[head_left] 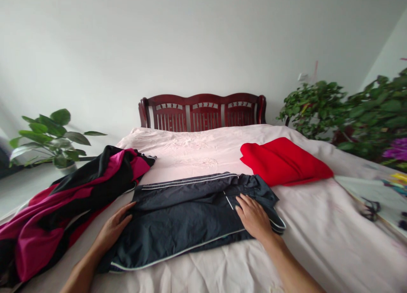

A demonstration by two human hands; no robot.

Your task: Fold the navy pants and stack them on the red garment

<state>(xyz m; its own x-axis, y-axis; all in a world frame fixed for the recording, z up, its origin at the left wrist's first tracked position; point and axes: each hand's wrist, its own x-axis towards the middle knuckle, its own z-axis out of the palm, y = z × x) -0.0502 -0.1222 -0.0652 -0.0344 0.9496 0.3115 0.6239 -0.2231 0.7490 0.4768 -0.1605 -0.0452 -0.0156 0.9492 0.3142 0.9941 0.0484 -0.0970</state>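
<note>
Folded navy track pants (178, 216) with white piping lie across the bed in front of me. My right hand (252, 216) rests flat on their right part, beside a short white line, with its fingers spread. At the left end, my left hand (114, 227) touches the fabric edge, fingers stretched out and thumb apart. Neither hand grips anything. To the left is a loose heap of black and magenta clothing (104, 174). A folded bright red garment (282, 161) lies beyond my right hand.
The bed carries a pale pink sheet (318, 233), wrinkled near me. A dark red wooden headboard (205, 110) stands at the wall. Leafy plants flank the bed, one potted plant (54, 136) at left and bushier ones (314, 106) at right. A pale surface (359, 189) with small items adjoins the right side.
</note>
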